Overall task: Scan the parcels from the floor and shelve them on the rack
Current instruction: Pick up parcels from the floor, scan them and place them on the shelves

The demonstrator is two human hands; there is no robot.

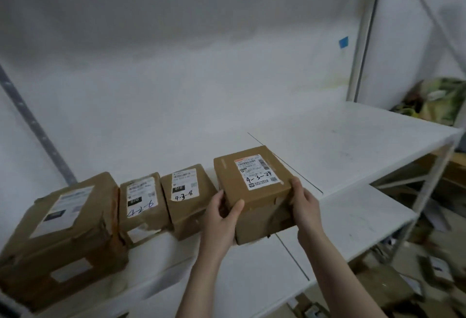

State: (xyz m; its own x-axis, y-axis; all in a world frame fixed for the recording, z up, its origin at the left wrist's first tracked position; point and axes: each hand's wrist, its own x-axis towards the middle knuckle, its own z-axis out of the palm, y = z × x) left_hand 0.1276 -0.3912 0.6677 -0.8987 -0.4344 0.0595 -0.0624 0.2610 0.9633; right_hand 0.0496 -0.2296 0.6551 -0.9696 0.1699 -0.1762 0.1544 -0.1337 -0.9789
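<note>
- Gripping the cardboard parcel marked 4-3-24 (254,191) from both sides: left hand (222,214) curled round its near-left corner with the thumb on the front face, right hand (303,204) wrapped round its right edge.
- Sitting label-up at the front edge of the white rack shelf (353,146); set down or just lifted, cannot tell.
- Placed just right of 3 shelved boxes in a row: parcel marked 4-3-8 (187,199), middle parcel (141,204), large parcel (63,229) at far left.
- Lying blurred on the floor at lower right: more parcels (378,282).

We have a single wide-angle view, worn on the head. We look forward and down from close in front of the rack's white shelf (353,141), over its front edge, facing the wall (176,78) behind it.
</note>
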